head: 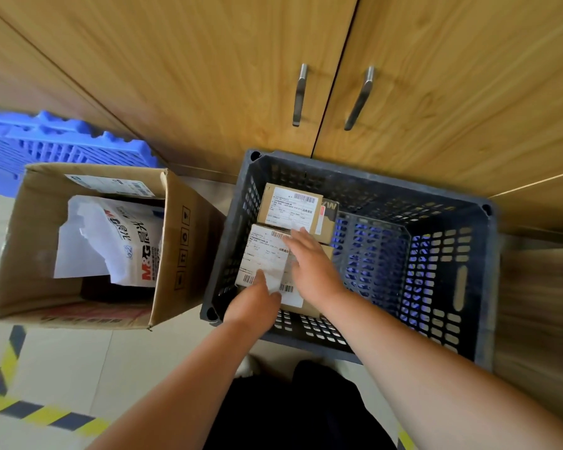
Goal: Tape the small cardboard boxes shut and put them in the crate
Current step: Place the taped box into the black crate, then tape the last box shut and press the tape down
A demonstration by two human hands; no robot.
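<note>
Crate (387, 190): dark grey, slotted lattice walls, blue showing through the holes. Near small box (267, 258) and far small box (293, 209): kraft brown, white labels, black barcodes; far one has a red sticker. Big carton (176, 241): brown, black printed symbols. Paper pack (127, 241) inside: white, red-and-black lettering. Pallet (46, 147): blue, slatted. Cabinet doors (208, 76): honey wood grain. Floor tape (46, 414): yellow-black stripes.

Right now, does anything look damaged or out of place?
Only the white wrapper in the open carton beside the crate: its edge is torn ragged. The nearer box and farther box lie flat in the crate.
</note>
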